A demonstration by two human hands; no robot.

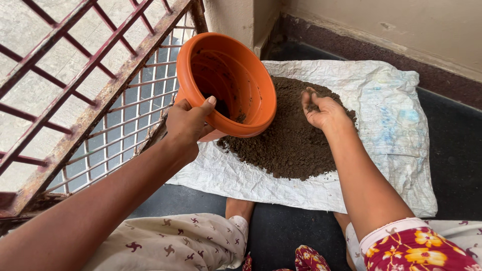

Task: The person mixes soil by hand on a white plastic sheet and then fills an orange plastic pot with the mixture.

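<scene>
My left hand (188,123) grips the rim of an orange plastic flower pot (226,80), tilted on its side with its mouth toward me and a little dark soil inside. The pot rests at the left edge of a heap of dark brown soil (291,135). My right hand (321,110) lies on the heap, palm up and fingers curled, with soil on it. The soil is piled on a white woven sack (391,125) spread flat on the dark floor.
A rusty red metal grille with wire mesh (95,110) runs along the left, close behind the pot. A beige wall and dark skirting (351,45) stand behind the sack. My knees in patterned cloth (175,243) and my feet sit at the sack's near edge.
</scene>
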